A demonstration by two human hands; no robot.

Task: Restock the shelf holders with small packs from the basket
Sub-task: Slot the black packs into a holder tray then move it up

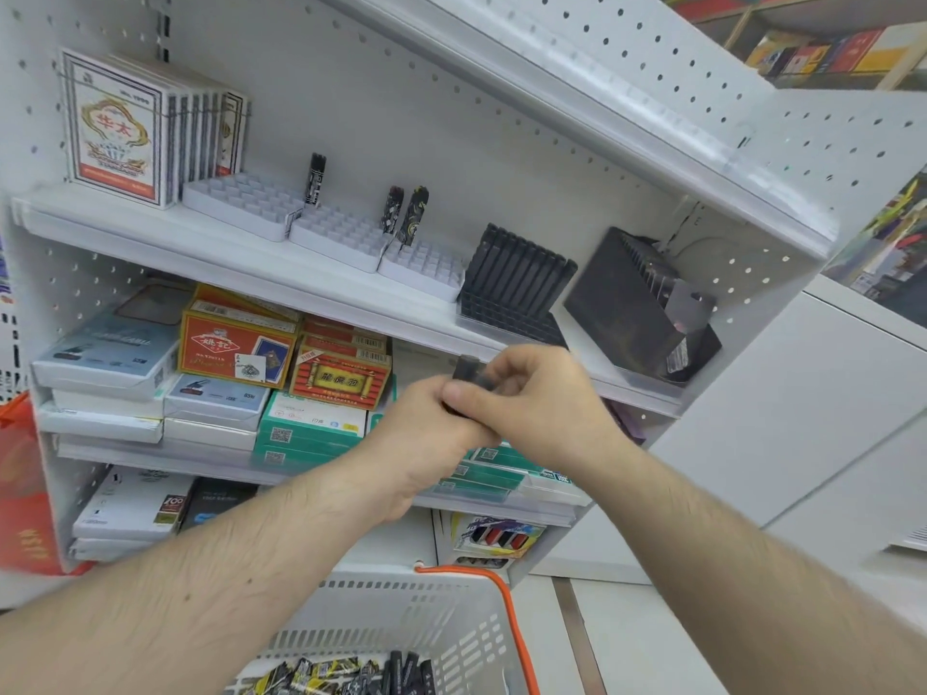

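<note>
Now we hold dark pack [469, 381] with both hands: left hand [426, 438] and right hand [544, 398] fingers pinch it, near black holder [516, 288], above basket [401, 619].

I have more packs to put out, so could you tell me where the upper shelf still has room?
The three white holders are mostly empty slots, holding only three dark packs. The black rack right of them looks full. Both hands hold a dark pack below it.
</note>
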